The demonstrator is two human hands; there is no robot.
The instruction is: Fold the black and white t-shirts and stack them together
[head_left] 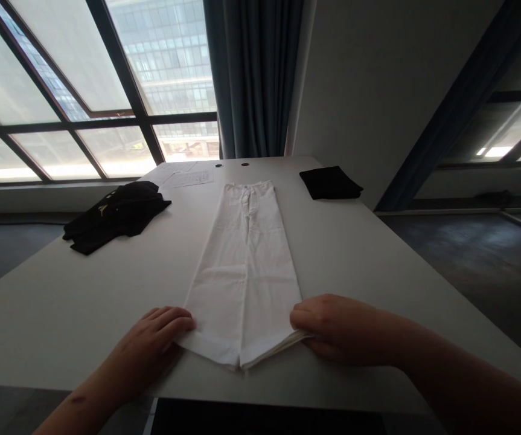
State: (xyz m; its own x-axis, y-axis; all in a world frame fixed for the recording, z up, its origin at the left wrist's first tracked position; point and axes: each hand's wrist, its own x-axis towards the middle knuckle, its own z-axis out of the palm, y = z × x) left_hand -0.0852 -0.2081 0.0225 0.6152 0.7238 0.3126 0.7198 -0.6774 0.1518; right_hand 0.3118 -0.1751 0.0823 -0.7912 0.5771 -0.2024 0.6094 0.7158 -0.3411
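White trousers (264,272) lie lengthwise on the white table, waistband at the far end and leg hems toward me. At the left hem corner, my left hand (158,335) grips the fabric between thumb and fingers; the thumb is mostly hidden. My right hand (332,326) pinches the right hem corner, where the cloth layers show slightly lifted and parted. Between the two hands the hems meet in a point near the table's front edge. A few creases cross the legs.
Dark clothing (119,214) with a small yellow mark lies loosely at the left edge of the table (355,260). A folded black cloth (330,182) rests at the back right. Paper sheets (188,178) lie at the back left. Beyond stand a blue curtain (253,78) and windows.
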